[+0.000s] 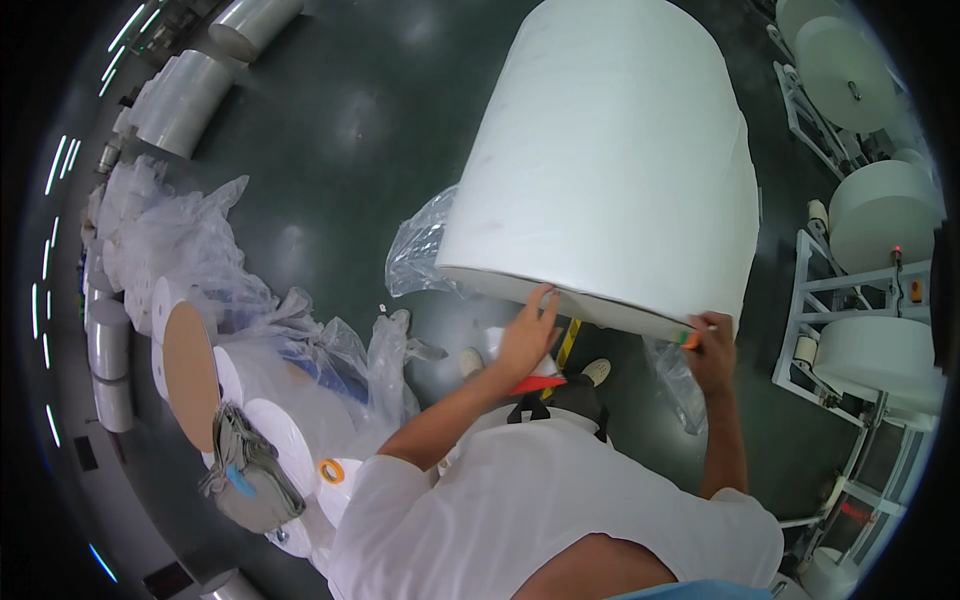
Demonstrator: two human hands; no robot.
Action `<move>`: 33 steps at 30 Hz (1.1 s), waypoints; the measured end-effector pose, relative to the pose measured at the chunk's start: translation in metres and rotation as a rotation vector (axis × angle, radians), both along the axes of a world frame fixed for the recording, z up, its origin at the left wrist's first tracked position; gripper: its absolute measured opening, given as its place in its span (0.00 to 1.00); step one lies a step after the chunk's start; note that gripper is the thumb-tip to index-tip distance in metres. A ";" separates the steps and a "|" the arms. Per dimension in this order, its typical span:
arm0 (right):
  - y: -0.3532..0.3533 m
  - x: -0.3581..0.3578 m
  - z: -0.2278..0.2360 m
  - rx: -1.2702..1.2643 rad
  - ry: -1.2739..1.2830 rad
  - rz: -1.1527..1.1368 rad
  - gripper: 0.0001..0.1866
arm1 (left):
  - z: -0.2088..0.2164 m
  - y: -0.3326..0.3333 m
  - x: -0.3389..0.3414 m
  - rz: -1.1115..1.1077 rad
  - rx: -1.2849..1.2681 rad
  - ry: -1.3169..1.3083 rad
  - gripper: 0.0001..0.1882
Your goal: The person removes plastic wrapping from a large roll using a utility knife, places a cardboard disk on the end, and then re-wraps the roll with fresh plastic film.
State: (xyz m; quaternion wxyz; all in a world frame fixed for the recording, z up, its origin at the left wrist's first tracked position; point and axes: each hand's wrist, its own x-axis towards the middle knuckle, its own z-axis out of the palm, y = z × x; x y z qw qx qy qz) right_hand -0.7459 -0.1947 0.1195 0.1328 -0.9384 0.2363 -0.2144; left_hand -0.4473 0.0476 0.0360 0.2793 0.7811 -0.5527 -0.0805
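A very large white roll (610, 150), apparently paper or film, fills the space in front of me. At the edge of its near end, my left hand (527, 340) rests with its fingers stretched out and touching the rim. Farther right along that edge, my right hand (712, 352) is closed around a small orange-and-green tool (691, 341); its kind is hard to make out, and most of it is hidden in the fingers. Below my left hand, a red flat item (540, 383) shows near my waist. Loose clear plastic wrap (422, 243) hangs at the roll's left side.
On the left, crumpled plastic sheeting (180, 220) lies by white rolls, with a brown round board (190, 375), grey cloth (255, 475) and an orange tape ring (331, 471). White metal frames (800, 290) with large rolls (885, 215) stand on the right.
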 end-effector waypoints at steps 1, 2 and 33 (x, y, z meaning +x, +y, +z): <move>0.025 0.034 0.003 -0.021 0.060 0.024 0.27 | -0.017 0.006 0.008 -0.020 -0.057 -0.010 0.32; 0.047 0.067 0.003 -0.040 0.117 0.040 0.28 | -0.026 0.012 0.019 -0.048 -0.114 -0.024 0.29; 0.198 0.764 0.068 0.383 -0.045 0.588 0.13 | 0.191 0.168 0.722 0.089 -0.087 -0.493 0.09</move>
